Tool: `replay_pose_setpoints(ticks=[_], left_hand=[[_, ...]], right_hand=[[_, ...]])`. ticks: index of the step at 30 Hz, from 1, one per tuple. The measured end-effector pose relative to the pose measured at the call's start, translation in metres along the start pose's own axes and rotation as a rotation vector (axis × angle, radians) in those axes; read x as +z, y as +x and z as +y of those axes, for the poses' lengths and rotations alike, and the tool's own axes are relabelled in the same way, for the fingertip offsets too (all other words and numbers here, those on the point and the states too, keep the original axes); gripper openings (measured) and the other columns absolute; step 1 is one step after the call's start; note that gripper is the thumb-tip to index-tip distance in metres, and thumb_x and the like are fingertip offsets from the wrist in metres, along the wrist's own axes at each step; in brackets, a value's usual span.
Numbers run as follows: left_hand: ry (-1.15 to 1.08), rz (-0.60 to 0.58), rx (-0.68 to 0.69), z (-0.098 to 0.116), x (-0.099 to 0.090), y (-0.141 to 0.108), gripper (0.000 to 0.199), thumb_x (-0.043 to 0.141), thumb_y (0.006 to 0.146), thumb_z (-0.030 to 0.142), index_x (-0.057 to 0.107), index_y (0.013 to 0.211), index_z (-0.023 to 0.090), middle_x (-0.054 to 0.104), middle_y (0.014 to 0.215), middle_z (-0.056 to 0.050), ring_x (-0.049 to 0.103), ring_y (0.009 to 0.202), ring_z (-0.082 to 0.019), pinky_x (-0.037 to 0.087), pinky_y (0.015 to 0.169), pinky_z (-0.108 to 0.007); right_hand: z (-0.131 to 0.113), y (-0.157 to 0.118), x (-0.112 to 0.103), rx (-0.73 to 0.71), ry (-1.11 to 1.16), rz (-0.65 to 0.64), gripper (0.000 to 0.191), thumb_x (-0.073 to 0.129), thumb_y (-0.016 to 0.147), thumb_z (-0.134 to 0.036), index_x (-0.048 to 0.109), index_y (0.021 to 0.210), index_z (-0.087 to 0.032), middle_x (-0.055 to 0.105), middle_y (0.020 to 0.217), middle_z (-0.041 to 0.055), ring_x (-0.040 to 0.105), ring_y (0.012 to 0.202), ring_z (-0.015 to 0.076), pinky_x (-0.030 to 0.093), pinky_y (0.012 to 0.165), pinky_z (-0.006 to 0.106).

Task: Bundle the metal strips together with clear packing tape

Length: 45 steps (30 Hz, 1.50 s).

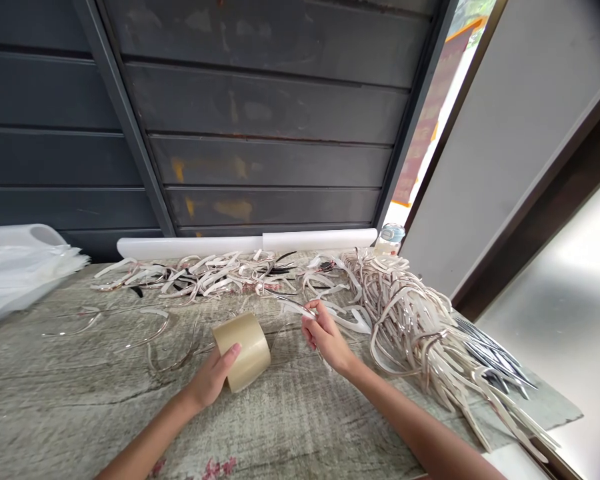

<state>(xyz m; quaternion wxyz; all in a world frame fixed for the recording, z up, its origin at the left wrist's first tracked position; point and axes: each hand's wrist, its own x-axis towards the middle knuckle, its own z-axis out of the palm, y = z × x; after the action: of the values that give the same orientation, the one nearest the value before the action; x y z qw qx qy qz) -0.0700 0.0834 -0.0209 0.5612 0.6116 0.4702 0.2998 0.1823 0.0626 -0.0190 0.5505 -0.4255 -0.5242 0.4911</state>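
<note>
Tan tape (245, 350), 1 wide roll, is gripped by the left hand (211, 379), thumb on its outside, the other fingers mostly hidden. The right hand (326, 339) has its fingertips pinched together on a thin strip (295, 305) (shiny, pointing left). Loose strips (225, 273) lie beyond both hands' fingers on the table (280, 427); a thick bundle (405, 307) spreads right of the right fingers. Farther beyond are 2 white rolls (190, 248) and a jar (392, 237).

Right of the table (105, 400), a pale glossy surface (555, 320) runs out of my view. Left of the table, the white sheeting (20, 273) is cut off too. My left fingertips are hidden.
</note>
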Motion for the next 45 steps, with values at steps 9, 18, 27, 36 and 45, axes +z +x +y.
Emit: replay_pose_setpoints(ticks=[9,18,27,36,45], left_hand=[[-0.005,-0.026,-0.008,0.003,0.002,-0.001,0.101,0.05,0.063,0.087,0.049,0.125,0.007,0.06,0.127,-0.022,0.056,0.116,-0.04,0.046,0.099,-0.043],[0.024,0.02,0.001,0.011,0.003,-0.004,0.081,0.055,0.064,0.078,0.056,0.113,0.012,0.067,0.115,-0.016,0.06,0.106,-0.039,0.051,0.088,-0.04],[-0.022,-0.009,-0.001,0.002,0.001,-0.001,0.09,0.054,0.063,0.085,0.055,0.116,0.012,0.063,0.123,-0.018,0.058,0.112,-0.039,0.047,0.096,-0.044],[0.016,0.018,-0.017,0.001,0.001,0.001,0.094,0.049,0.06,0.089,0.06,0.112,0.011,0.068,0.113,-0.019,0.056,0.116,-0.041,0.042,0.104,-0.047],[-0.009,0.024,-0.047,-0.008,-0.003,0.004,0.096,0.051,0.064,0.086,0.052,0.122,0.011,0.064,0.122,-0.019,0.059,0.112,-0.04,0.046,0.097,-0.046]], right_hand=[[-0.004,-0.004,0.004,0.038,-0.031,-0.138,0.042,0.055,0.082,-0.06,0.043,0.084,-0.02,0.066,0.064,-0.0001,0.048,0.045,0.0084,0.037,0.047,0.022],[-0.01,-0.002,0.004,0.091,-0.044,-0.082,0.049,0.06,0.078,-0.062,0.051,0.061,-0.017,0.062,0.05,0.0019,0.035,0.037,0.0048,0.026,0.041,0.022],[-0.01,0.001,0.003,0.236,0.045,-0.059,0.057,0.054,0.078,-0.069,0.06,0.064,-0.014,0.055,0.041,0.0007,0.037,0.035,0.0052,0.023,0.04,0.02],[-0.022,-0.002,0.002,0.229,0.281,-0.032,0.047,0.065,0.075,-0.061,0.061,0.075,-0.014,0.062,0.055,0.0009,0.05,0.049,0.0078,0.036,0.053,0.021],[-0.03,-0.002,-0.001,0.231,0.597,-0.001,0.026,0.062,0.078,-0.038,0.062,0.091,-0.016,0.057,0.064,-0.0023,0.06,0.068,0.0137,0.047,0.077,0.029]])
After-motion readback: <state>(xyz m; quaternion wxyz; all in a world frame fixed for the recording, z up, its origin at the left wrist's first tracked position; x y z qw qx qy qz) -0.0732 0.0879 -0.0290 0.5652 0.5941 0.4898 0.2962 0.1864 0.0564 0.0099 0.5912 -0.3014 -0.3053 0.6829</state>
